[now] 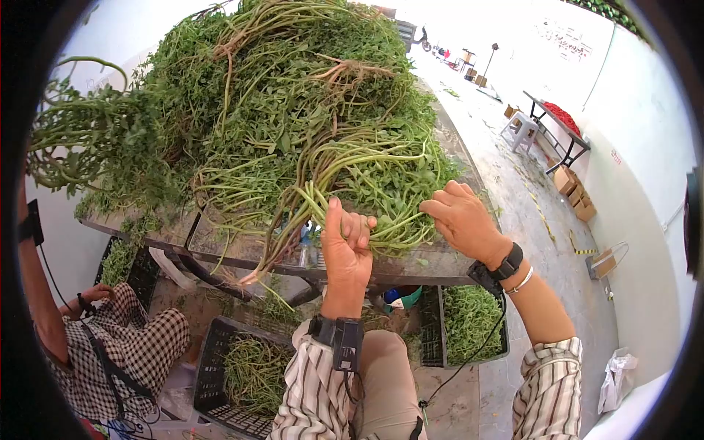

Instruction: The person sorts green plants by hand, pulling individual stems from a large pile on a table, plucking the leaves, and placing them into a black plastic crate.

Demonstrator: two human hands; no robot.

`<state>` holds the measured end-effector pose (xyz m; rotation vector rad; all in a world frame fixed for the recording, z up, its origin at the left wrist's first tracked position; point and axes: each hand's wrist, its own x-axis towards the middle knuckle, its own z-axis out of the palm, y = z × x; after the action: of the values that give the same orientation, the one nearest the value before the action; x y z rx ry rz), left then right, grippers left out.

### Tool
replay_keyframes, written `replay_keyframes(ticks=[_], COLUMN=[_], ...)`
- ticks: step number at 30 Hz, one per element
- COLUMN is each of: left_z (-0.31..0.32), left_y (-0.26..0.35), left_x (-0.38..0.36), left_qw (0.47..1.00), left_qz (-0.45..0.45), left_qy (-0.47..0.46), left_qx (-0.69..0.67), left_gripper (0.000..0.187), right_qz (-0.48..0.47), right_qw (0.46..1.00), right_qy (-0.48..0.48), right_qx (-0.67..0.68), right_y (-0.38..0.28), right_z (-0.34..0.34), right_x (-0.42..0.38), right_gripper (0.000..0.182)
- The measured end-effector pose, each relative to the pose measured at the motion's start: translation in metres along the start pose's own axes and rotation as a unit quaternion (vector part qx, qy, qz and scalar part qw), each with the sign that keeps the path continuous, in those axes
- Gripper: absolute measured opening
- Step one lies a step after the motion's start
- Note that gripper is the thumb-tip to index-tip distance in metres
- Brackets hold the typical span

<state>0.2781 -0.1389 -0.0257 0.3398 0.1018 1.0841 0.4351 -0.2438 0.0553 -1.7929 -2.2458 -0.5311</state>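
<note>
A large heap of leafy green stems covers the table in front of me. My left hand is closed at the near edge of the heap, thumb up, with pale green stems between its thumb and fingers. To the right, my right hand is pinched shut beside the leaves; what its fingertips hold, if anything, is too small to make out. Long brownish stems with a pale root end hang over the table edge left of my left hand.
Under the table edge stand a black crate of cut stems and a black crate of leafy tips. At left a co-worker in checked clothing sits beside a raised bunch of greens. A stool and cardboard boxes stand farther right.
</note>
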Motion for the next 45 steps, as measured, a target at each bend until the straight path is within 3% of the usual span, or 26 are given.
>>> replay_keyframes(ticks=[6,9,11,12,14,15,17,18,20,25,28,30,31,34,36,40,45], left_z=[0.000,0.001,0.000,-0.001,-0.002,-0.001,0.000,-0.001,-0.001,-0.002,-0.001,-0.001,-0.001,0.000,0.001,-0.002,-0.004], left_y=[0.001,0.003,0.001,-0.001,-0.003,-0.002,-0.001,-0.001,0.000,0.001,0.001,0.002,0.004,0.003,0.003,0.002,0.005], left_x=[-0.002,-0.002,-0.003,-0.002,-0.003,-0.003,-0.004,-0.004,-0.004,-0.003,-0.003,-0.005,-0.005,-0.005,-0.005,-0.005,-0.003], left_qw=[1.000,1.000,1.000,0.999,0.999,0.999,0.999,0.999,0.999,0.999,0.998,0.998,0.998,0.998,0.998,0.998,0.999], left_qz=[0.003,0.006,0.001,0.003,0.004,0.005,0.008,0.005,0.004,0.010,0.010,0.007,0.004,-0.004,-0.004,-0.005,0.005], left_qy=[0.006,0.005,0.002,-0.005,-0.009,-0.005,-0.002,0.007,0.016,0.015,0.011,0.006,0.000,0.023,0.021,0.005,0.012], left_qx=[0.018,0.026,0.031,0.038,0.045,0.047,0.049,0.045,0.041,0.049,0.065,0.060,0.055,0.056,0.057,0.058,0.039], left_gripper=[0.046,0.046,0.046,0.046,0.046,0.046,0.046,0.046,0.047,0.047,0.046,0.046,0.046,0.046,0.046,0.046,0.050], right_qz=[0.018,0.093,0.201,0.201,0.210,0.210,0.086,0.085,0.025,0.024,0.034,0.112,0.111,0.167,0.186,0.007,0.028], right_qw=[0.998,0.993,0.961,0.961,0.936,0.935,0.965,0.965,0.986,0.981,0.984,0.983,0.983,0.969,0.940,0.983,0.984], right_qy=[0.009,0.047,0.115,0.114,0.044,0.042,-0.039,-0.038,-0.094,-0.137,-0.109,0.035,0.036,0.006,-0.097,-0.134,-0.163], right_qx=[-0.062,0.048,0.152,0.151,0.281,0.281,0.246,0.246,0.136,0.132,0.136,0.143,0.142,0.180,0.268,0.123,0.071], right_y=[0.016,0.028,0.021,0.015,-0.001,-0.006,-0.015,-0.018,-0.023,-0.026,-0.024,-0.012,-0.007,-0.006,-0.019,-0.014,-0.022], right_z=[0.016,0.018,0.012,0.003,-0.012,-0.008,-0.003,0.000,0.005,0.012,0.019,0.035,0.033,0.015,0.003,0.025,0.022], right_x=[-0.005,-0.004,0.003,0.009,0.023,0.027,0.035,0.037,0.039,0.040,0.037,0.035,0.034,0.043,0.048,0.046,0.046], right_gripper=[0.007,0.010,0.018,0.018,0.020,0.020,0.016,0.016,0.017,0.010,0.010,0.009,0.009,0.017,0.022,0.028,0.016])
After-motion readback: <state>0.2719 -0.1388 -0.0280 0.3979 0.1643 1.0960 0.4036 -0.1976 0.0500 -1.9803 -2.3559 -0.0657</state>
